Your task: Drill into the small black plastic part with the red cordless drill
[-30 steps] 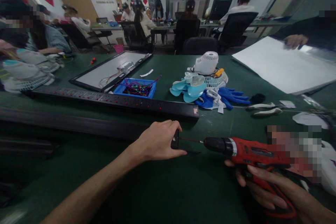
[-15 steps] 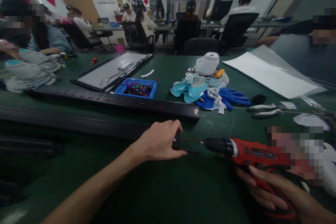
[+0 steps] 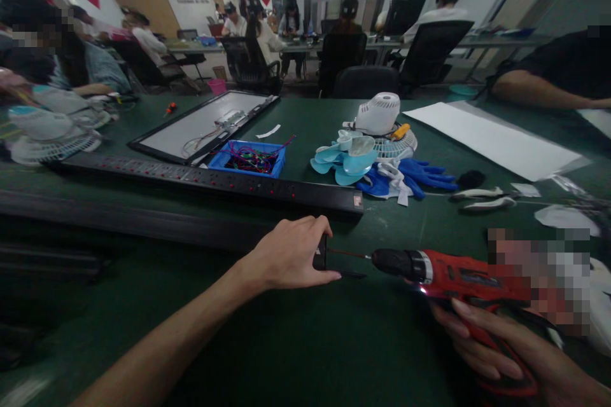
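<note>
My left hand [image 3: 296, 253] is closed over the right end of a long black bar-shaped housing [image 3: 191, 229], thumb below and fingers on top. In my right hand [image 3: 491, 343] is a red and black cordless drill [image 3: 472, 273], held by its handle with its small light glowing. The drill's long thin bit [image 3: 348, 254] points left and reaches the end of the housing; its tip is hard to make out. Behind my left hand lies a black power strip [image 3: 214, 184] with a row of outlets and red dots.
Beyond the strip stand a blue bin [image 3: 281, 162] of wires and a flat framed panel [image 3: 191, 124]. Light-blue fan blades [image 3: 344, 159], a white fan body [image 3: 379, 116], blue gloves [image 3: 424, 177] and pliers [image 3: 487, 200] lie to the right. Co-workers sit around.
The drill's small light has come on. Both hands, the drill and the housing stay almost in place. At the right, a transparent sheet that was raised is now lowered.
</note>
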Demonstrator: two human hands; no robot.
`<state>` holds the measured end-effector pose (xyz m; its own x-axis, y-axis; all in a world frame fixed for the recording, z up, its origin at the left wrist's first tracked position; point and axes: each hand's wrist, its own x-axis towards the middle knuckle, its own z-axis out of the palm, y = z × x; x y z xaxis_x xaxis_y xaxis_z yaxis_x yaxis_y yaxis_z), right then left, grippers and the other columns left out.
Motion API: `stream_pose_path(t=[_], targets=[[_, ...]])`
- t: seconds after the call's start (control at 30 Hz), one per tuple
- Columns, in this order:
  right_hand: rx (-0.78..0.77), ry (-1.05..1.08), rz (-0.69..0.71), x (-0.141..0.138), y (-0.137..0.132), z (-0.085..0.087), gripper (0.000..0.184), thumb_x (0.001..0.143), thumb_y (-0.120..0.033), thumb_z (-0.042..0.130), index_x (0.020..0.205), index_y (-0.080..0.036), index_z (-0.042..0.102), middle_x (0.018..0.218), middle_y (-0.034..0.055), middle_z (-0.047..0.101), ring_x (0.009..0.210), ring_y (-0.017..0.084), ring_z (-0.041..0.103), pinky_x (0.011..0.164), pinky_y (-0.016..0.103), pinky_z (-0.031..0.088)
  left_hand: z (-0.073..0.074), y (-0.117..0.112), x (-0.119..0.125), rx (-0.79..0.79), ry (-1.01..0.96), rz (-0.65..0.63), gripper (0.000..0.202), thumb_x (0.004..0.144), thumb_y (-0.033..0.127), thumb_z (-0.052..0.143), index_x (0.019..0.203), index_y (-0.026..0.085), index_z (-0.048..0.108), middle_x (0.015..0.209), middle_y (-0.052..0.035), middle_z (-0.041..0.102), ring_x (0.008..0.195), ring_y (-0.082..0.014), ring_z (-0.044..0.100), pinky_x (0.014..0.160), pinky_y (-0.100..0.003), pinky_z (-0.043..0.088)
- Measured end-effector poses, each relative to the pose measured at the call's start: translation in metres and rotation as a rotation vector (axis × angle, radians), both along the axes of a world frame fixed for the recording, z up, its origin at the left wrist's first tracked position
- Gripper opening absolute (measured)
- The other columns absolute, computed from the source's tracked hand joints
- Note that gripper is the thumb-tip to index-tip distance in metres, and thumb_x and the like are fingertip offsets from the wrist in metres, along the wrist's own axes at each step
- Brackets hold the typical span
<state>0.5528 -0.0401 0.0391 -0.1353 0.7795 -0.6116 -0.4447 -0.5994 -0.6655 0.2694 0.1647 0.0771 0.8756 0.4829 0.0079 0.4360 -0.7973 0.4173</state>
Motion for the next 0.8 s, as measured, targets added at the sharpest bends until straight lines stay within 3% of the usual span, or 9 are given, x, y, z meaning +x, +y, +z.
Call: stream_pose_path(t=[0.13,0.3,0.5,0.8], targets=[[-0.048,-0.121,-0.102,-0.0055,0.0000,0.0058,0.047,0.067,-0.060,0.088,0.060,-0.018,0.069,0.036,-0.0101,0.033,0.034,0.003,0.022,0.036,0.015,0.031,-0.0003,-0.0001,-0.0003,-0.005,-0.005,-0.003,0.058,0.083,0.060,0.077,0.118,0.020,0.055,0.116,-0.0065,0.069,0.105,-0.0262,0.068,0.083,-0.039,0.053],[-0.081,-0.130,-0.111,-0.0063,-0.0008,0.0074,0.048,0.062,-0.061,0.090,0.059,-0.018,0.069,0.035,-0.0103,0.033,0.033,0.003,0.021,0.035,0.016,0.031,0.0007,-0.0004,-0.0004,0.000,0.008,-0.001,0.058,0.084,0.061,0.076,0.119,0.020,0.054,0.117,-0.0071,0.069,0.107,-0.0268,0.068,0.084,-0.039,0.053],[-0.078,-0.191,-0.122,-0.0080,0.0001,0.0100,0.049,0.062,-0.062,0.089,0.056,-0.019,0.066,0.034,-0.0096,0.030,0.034,0.005,0.024,0.034,0.015,0.025,0.0009,-0.0006,0.0005,-0.008,0.023,-0.001,0.058,0.084,0.060,0.076,0.119,0.020,0.053,0.117,-0.0068,0.069,0.106,-0.0259,0.068,0.084,-0.039,0.053],[-0.053,-0.186,-0.100,-0.0067,0.0000,0.0078,0.048,0.064,-0.062,0.088,0.058,-0.019,0.067,0.035,-0.0103,0.031,0.033,0.004,0.022,0.034,0.016,0.030,0.0009,-0.0002,-0.0004,-0.008,0.017,-0.007,0.059,0.084,0.061,0.075,0.120,0.020,0.053,0.116,-0.0069,0.069,0.105,-0.0261,0.068,0.083,-0.038,0.053]])
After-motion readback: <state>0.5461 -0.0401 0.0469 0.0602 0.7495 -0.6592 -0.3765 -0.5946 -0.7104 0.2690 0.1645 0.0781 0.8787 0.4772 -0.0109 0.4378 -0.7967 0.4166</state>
